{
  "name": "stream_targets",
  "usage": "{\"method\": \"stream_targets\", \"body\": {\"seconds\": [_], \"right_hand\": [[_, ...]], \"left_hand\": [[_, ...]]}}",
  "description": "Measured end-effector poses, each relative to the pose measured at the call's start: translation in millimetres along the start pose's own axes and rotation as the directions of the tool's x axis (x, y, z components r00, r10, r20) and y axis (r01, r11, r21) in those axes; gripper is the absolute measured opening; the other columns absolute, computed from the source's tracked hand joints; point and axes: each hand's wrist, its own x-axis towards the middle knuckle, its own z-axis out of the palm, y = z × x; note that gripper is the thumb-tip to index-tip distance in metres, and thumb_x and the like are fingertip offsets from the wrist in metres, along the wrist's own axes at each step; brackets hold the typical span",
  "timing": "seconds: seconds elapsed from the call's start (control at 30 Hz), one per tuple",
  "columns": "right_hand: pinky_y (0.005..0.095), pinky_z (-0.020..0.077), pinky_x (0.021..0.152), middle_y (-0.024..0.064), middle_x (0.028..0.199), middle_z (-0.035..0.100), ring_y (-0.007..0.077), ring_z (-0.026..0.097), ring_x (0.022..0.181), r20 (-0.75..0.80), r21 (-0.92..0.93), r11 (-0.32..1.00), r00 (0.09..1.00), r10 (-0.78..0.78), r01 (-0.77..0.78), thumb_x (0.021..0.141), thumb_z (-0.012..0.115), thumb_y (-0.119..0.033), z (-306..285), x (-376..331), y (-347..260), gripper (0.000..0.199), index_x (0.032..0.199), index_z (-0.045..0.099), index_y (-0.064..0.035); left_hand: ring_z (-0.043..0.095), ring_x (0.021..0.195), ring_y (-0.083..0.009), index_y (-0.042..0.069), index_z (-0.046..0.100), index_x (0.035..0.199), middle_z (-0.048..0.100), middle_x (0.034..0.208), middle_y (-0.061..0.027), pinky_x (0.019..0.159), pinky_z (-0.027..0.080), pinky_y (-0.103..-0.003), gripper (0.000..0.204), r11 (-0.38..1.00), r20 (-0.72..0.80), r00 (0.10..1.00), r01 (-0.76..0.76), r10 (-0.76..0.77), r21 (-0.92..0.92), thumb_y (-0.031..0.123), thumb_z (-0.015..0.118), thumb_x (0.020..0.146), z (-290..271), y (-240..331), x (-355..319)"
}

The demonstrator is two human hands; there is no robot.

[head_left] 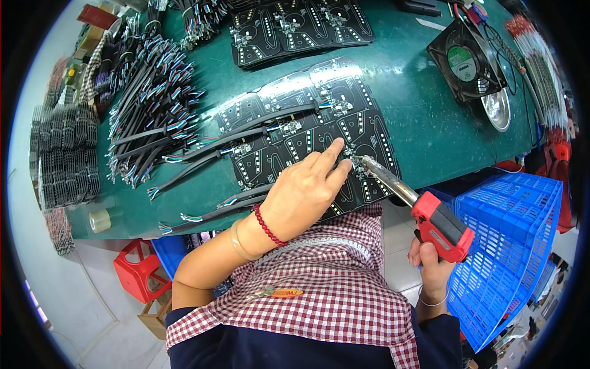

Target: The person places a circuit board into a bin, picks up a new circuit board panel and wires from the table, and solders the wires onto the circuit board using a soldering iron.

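My left hand [304, 190] lies flat on the black circuit panel [307, 132], fingers extended, index fingertip pressing beside a connector; it grips nothing. My right hand [433, 267], closed around the red handle, holds the soldering gun [424, 212], its metal tip touching the panel just right of that fingertip. The panel lies on the green table [418, 117], near edge; black cables [203, 157] trail left.

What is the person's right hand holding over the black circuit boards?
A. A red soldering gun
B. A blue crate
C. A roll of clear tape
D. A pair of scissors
A. The right hand grips the red soldering gun by its handle, and its metal tip reaches the black circuit boards just beside the left hand, which presses down on them.
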Motion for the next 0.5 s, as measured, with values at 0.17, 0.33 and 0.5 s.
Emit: {"method": "stream_targets", "body": {"seconds": [0.17, 0.33, 0.5], "right_hand": [[0.0236, 0.0382, 0.043, 0.005, 0.058, 0.05, 0.0091, 0.044, 0.045, 0.012, 0.085, 0.996, 1.0, -0.019, 0.018, 0.095, 0.056, -0.029, -2.0, 0.0, 0.6, 0.045, 0.12, 0.049, 0.0084], [0.0233, 0.0382, 0.043, 0.0055, 0.058, 0.051, 0.009, 0.044, 0.044, -0.001, 0.072, 0.997, 1.0, 0.004, -0.004, 0.095, 0.056, -0.028, -1.2, -0.2, 2.0, 0.045, 0.12, 0.049, 0.0087], [0.0232, 0.0381, 0.043, 0.0058, 0.058, 0.051, 0.009, 0.044, 0.044, 0.013, 0.058, 0.998, 1.0, -0.005, 0.004, 0.094, 0.057, -0.027, -1.8, 1.1, 1.9, 0.042, 0.117, 0.051, 0.0083]], "left_hand": [[0.064, 0.09, -0.0278, 0.002, 0.063, 0.111, 0.057, 0.127, -0.0193, 0.077, 0.055, -0.036, 0.04, 1.0, 0.011, 1.0, 0.003, -0.003, -0.009, -0.004, 0.06, 0.071, -2.8, 0.4, 0.8], [0.064, 0.092, -0.0284, 0.004, 0.064, 0.11, 0.057, 0.127, -0.0184, 0.078, 0.055, -0.036, 0.04, 0.999, 0.018, 1.0, 0.016, -0.015, -0.04, -0.003, 0.063, 0.07, -0.8, -2.9, 1.3], [0.064, 0.095, -0.0295, 0.005, 0.064, 0.11, 0.058, 0.126, -0.018, 0.081, 0.055, -0.036, 0.04, 0.998, 0.039, 0.999, 0.02, -0.018, -0.056, -0.003, 0.064, 0.07, -3.4, -4.8, 2.8]]}}
